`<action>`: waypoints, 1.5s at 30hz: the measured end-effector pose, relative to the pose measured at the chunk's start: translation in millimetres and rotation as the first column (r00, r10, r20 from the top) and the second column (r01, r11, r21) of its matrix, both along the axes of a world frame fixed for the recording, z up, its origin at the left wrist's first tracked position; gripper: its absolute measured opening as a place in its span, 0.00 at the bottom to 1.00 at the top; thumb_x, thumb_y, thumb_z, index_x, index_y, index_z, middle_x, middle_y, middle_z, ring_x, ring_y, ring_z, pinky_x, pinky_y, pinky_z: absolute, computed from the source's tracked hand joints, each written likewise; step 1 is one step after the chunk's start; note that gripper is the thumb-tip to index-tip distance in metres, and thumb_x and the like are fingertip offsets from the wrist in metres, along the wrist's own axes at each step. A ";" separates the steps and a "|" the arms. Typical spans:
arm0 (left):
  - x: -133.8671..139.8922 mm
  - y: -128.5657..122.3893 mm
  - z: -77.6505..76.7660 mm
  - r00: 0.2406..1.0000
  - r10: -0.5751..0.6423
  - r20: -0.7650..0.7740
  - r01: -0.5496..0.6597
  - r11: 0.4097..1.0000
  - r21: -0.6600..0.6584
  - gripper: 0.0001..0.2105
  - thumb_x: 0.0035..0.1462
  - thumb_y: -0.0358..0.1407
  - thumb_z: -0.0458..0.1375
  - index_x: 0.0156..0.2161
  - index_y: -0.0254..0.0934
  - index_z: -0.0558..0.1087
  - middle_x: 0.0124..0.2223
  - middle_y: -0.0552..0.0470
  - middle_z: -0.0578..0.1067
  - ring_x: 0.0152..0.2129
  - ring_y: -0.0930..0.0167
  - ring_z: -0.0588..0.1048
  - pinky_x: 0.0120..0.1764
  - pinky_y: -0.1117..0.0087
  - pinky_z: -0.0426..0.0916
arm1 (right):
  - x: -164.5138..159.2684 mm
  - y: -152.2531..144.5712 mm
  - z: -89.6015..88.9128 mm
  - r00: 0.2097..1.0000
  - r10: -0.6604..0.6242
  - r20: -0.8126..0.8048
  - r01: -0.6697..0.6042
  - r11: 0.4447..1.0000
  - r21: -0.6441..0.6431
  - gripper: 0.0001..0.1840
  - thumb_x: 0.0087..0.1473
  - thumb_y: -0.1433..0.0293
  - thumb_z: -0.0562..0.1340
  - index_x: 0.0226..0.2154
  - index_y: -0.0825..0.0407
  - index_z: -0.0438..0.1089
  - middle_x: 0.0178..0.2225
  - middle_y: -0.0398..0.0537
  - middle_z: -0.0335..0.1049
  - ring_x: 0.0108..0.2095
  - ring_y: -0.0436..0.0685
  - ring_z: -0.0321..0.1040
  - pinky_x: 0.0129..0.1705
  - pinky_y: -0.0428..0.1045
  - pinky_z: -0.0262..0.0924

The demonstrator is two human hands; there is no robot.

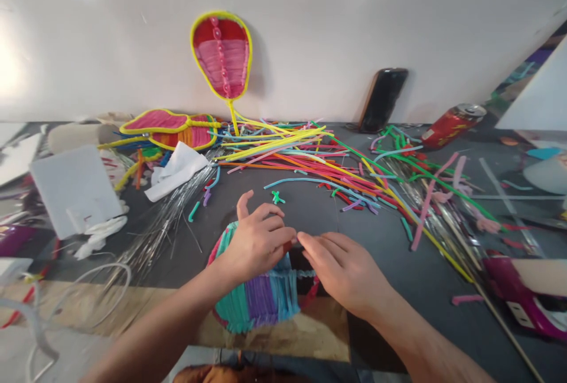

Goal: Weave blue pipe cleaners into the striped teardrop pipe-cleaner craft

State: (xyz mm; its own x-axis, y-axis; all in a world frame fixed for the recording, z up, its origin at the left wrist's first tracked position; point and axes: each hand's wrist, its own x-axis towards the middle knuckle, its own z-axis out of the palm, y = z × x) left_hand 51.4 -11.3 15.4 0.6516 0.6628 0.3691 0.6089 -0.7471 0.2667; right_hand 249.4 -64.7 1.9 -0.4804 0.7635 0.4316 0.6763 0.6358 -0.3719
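A wrapped pipe-cleaner piece (261, 300) in turquoise, purple and blue bands lies at the front edge of the table, a pale twisted stem running out of its right side. Over its upper part is my left hand (261, 238), fingers curled and closed, the little finger side raised. My right hand (339, 268) reaches in from the right with its thumb and fingers pinched together. The fingertips of both hands meet above the piece. Whatever they pinch is too small or hidden to name. A small green twisted pipe cleaner (277, 197) lies just beyond them.
Loose coloured pipe cleaners (283, 155) spread across the back, with bare wires (163, 223) at left. A yellow-edged pink paddle shape (221, 55) leans on the wall. A phone (383, 99), red can (454, 126), white card (75, 191) and magenta glue gun (514, 288) stand around.
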 end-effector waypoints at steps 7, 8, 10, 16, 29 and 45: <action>-1.1 3.4 3.4 0.998 -0.040 0.052 0.042 0.998 -0.046 0.07 0.58 0.37 0.56 0.31 0.44 0.76 0.29 0.58 0.78 0.41 0.68 0.73 0.60 0.49 0.36 | 10.7 11.6 9.8 0.866 -0.294 -0.404 -0.056 0.747 -0.663 0.13 0.57 0.70 0.57 0.46 0.49 0.64 0.34 0.44 0.76 0.35 0.52 0.73 0.38 0.47 0.65; -1.2 3.4 4.6 0.997 -0.059 0.056 0.061 0.997 -0.048 0.07 0.58 0.37 0.56 0.31 0.43 0.76 0.29 0.57 0.78 0.41 0.68 0.73 0.60 0.49 0.36 | 12.2 13.3 11.3 0.838 -0.334 -0.432 -0.113 0.669 -0.735 0.11 0.56 0.69 0.58 0.43 0.49 0.66 0.33 0.43 0.76 0.34 0.51 0.72 0.36 0.46 0.65; -1.2 2.5 6.9 0.994 -0.093 0.058 0.096 0.994 -0.046 0.07 0.59 0.37 0.56 0.31 0.43 0.76 0.29 0.57 0.78 0.41 0.68 0.73 0.60 0.50 0.38 | 14.2 16.1 13.4 0.796 -0.376 -0.475 -0.213 0.560 -0.801 0.08 0.52 0.67 0.61 0.37 0.50 0.69 0.31 0.42 0.75 0.31 0.50 0.71 0.34 0.45 0.63; -0.7 -1.8 8.0 0.989 -0.130 0.073 0.131 0.991 -0.014 0.07 0.59 0.36 0.56 0.31 0.43 0.75 0.27 0.58 0.77 0.41 0.69 0.73 0.60 0.52 0.40 | 14.6 21.7 9.5 0.738 -0.429 -0.521 -0.332 0.441 -0.834 0.09 0.45 0.65 0.67 0.28 0.53 0.70 0.23 0.39 0.69 0.25 0.47 0.64 0.30 0.44 0.58; 0.6 -1.3 -0.4 0.989 -0.145 -0.011 0.145 0.989 0.014 0.07 0.60 0.37 0.55 0.32 0.42 0.74 0.28 0.59 0.77 0.41 0.69 0.72 0.58 0.48 0.32 | 2.8 10.9 11.9 0.980 -0.058 -0.191 -0.063 0.819 -0.570 0.07 0.52 0.77 0.56 0.33 0.50 0.66 0.27 0.41 0.68 0.26 0.49 0.65 0.30 0.44 0.58; 0.5 0.8 -0.4 0.994 -0.111 -0.008 0.111 0.993 0.030 0.08 0.60 0.35 0.53 0.33 0.41 0.74 0.28 0.58 0.77 0.41 0.69 0.73 0.58 0.47 0.33 | 5.2 8.9 7.4 0.998 0.002 -0.062 -0.028 0.906 -0.423 0.13 0.54 0.76 0.57 0.43 0.51 0.66 0.36 0.47 0.75 0.36 0.55 0.72 0.38 0.48 0.64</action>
